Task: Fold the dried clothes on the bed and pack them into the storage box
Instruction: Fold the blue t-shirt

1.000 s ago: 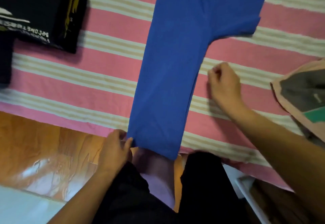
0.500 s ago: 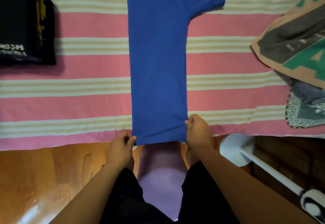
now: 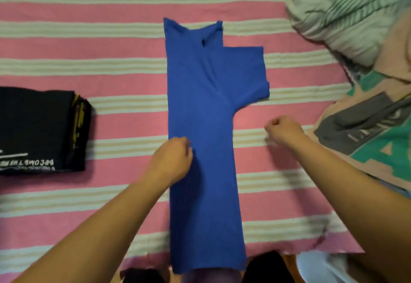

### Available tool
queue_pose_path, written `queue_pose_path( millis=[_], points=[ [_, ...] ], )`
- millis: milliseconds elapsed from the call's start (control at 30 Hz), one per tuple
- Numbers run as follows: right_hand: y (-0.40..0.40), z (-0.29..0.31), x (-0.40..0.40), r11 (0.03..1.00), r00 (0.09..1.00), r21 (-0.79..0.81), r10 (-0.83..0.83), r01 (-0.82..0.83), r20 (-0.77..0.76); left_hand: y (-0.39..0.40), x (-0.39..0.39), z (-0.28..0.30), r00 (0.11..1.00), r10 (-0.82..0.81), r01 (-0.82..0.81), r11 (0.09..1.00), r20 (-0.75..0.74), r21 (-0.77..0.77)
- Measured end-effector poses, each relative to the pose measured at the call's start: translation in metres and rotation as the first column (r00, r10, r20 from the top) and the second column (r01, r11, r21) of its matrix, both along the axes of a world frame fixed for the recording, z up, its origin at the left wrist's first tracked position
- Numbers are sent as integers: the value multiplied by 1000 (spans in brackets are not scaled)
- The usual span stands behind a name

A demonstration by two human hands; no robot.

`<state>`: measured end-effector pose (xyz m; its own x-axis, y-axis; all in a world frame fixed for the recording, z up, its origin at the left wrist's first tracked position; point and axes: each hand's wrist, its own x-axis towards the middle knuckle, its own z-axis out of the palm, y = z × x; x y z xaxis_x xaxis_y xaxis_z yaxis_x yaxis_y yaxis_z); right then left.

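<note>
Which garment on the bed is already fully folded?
The black printed garment stack at the left; the blue T-shirt still lies long with one sleeve out.

The light is warm, soft and moderately dim, with no glare. Soft shadows fall just right of and below the right hand (image 3: 283,131) and beside the black folded stack (image 3: 40,131) at left. The whole frame is slightly soft; motion blur smears the right hand's knuckles and the lower right corner. Stripes of the bedsheet (image 3: 111,64) bow slightly toward the frame edges.
</note>
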<state>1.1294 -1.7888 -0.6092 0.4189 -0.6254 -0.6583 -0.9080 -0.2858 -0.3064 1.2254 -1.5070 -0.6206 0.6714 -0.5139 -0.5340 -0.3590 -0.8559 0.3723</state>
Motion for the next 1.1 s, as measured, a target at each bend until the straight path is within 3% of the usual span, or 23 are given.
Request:
queue_pose_path(
  millis=[67,167,233,300,400,467,533,600,667,767,967,1033,1100],
  points=[
    [-38,-9,45,991,985,-28,-125,129,118,-38,46,-18,982,80,-54,987,170,-150],
    [-78,-36,105,963,939,7,-263,268,224,-87,112,-57,919,109,-11,968,380,-249],
    [-95,-59,138,886,837,82,-460,457,296,-118,154,-82,885,104,34,958,454,-286],
    [-103,-80,164,828,746,171,-557,534,366,-141,191,-101,871,141,34,939,471,-343],
    [-105,-91,184,821,741,303,-569,484,356,-153,223,-122,857,168,36,924,487,-382],
    [-105,-87,176,795,740,435,-580,423,340,-150,228,-129,870,235,-48,916,433,-399],
    [-106,-89,152,820,674,400,-567,409,473,-147,227,-130,887,284,-119,902,363,-416],
    [-104,-90,128,847,621,256,-518,465,588,-150,226,-126,896,213,-82,942,390,-326],
    [-105,-93,118,841,613,223,-517,492,597,-160,229,-120,906,69,-30,995,417,-100],
    [-108,-93,120,821,600,285,-560,496,571,-168,243,-112,895,-82,28,992,439,126],
    [-98,-86,106,785,641,542,-587,300,495,-168,250,-117,874,-145,54,978,464,203],
    [-98,-87,103,878,735,408,-446,249,511,-171,251,-113,880,-176,71,967,441,245],
    [-101,-80,107,974,825,145,-226,176,518,-178,252,-101,905,-196,84,953,378,292]
  ],
)
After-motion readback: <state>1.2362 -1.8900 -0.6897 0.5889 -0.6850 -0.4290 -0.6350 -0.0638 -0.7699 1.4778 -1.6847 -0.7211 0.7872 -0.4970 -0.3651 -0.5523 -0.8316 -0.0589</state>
